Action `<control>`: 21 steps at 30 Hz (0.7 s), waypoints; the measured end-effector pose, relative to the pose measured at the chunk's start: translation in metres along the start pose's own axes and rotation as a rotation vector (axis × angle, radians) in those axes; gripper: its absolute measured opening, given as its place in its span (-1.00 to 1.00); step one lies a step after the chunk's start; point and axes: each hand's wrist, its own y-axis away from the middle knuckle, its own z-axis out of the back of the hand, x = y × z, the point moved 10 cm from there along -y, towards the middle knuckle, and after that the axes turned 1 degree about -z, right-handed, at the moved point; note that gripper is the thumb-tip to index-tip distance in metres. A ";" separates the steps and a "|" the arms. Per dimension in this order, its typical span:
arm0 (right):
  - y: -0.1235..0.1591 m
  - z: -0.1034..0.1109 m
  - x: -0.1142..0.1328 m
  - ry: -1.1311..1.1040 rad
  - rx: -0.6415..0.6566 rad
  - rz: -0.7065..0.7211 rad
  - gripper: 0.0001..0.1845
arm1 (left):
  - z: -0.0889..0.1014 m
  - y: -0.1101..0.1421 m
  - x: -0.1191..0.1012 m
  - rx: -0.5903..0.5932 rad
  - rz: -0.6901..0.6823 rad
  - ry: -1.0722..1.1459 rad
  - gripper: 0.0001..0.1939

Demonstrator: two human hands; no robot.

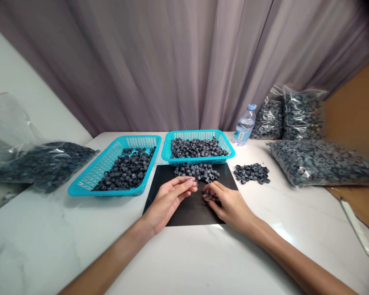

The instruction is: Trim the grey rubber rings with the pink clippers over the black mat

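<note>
Above a black mat (pixel 184 213), my left hand (pixel 174 196) is closed in a pinch, with a small grey piece partly showing at the fingertips. My right hand (pixel 226 200) rests low over the mat's right side, fingers curled around something dark that they mostly hide. Just beyond both hands lies a heap of small dark grey ring-shaped pieces (pixel 197 170), each with a hole through it. Behind that heap stands a blue plastic basket (pixel 230 155) filled with more of these pieces.
A second blue basket (pixel 80 189) with grey pieces stands at the left. Right of the mat is a small pile of pieces (pixel 252 173). A water bottle (pixel 244 127), bulging clear bags of pieces (pixel 322 164), a long white strip (pixel 358 227) and another bag (pixel 61 157) surround the work area.
</note>
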 end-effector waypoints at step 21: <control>0.000 0.001 0.003 0.021 0.029 0.039 -0.84 | -0.008 0.000 0.011 0.001 0.050 -0.071 -0.62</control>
